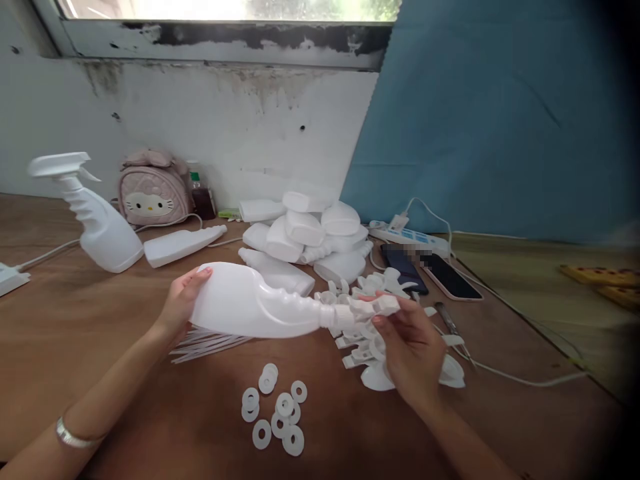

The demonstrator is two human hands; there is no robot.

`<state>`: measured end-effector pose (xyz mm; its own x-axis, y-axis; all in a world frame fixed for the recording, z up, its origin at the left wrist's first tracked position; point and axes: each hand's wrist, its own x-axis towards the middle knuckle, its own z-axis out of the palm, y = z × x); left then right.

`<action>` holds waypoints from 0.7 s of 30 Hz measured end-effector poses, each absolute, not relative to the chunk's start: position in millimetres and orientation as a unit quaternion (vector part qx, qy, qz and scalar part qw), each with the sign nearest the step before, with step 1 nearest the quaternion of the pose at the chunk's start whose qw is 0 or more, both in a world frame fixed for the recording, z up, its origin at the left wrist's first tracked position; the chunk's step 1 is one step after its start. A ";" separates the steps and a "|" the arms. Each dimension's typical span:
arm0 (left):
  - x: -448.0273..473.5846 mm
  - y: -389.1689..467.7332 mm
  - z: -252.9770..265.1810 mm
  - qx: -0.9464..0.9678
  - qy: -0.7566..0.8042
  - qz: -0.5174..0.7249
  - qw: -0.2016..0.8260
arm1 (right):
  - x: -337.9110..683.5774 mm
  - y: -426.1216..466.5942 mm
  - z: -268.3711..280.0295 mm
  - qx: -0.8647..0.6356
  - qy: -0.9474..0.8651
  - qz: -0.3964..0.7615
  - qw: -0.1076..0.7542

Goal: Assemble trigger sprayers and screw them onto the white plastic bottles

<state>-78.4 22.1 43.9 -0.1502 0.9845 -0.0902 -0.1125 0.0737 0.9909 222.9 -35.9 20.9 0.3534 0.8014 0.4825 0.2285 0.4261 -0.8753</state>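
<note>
A white plastic spray bottle [250, 303] lies sideways in the air above the table, its base to the left and its neck to the right. My left hand [183, 303] grips the base end. At the neck sits a white trigger spray head part [370, 309], and my right hand [410, 343] pinches it with thumb and fingers. Whether its collar is screwed on tight I cannot tell. Below the bottle several white ring washers [280, 413] lie loose. Thin white dip tubes [207, 343] rest under the bottle's base. Around my right hand spreads a heap of white spray head parts [357, 353].
Several white bottles [305, 230] are piled at the back. On the left stand an assembled spray bottle [107, 230] and a lying bottle [183, 245], near a pink bag [153, 190]. A power strip [413, 237], phones [453, 275], cables and a slim metal tool [450, 320] occupy the right.
</note>
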 end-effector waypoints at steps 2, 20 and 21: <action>-71.2 19.3 39.9 0.403 0.534 0.528 0.523 | 214.3 -42.4 22.0 -0.464 -0.553 0.225 0.654; -61.0 15.2 9.9 0.346 0.592 0.530 0.499 | 216.1 -35.4 10.6 -0.491 -0.642 0.074 0.585; -61.3 15.3 9.3 0.346 0.591 0.533 0.496 | 215.6 -33.2 11.3 -0.488 -0.644 0.068 0.585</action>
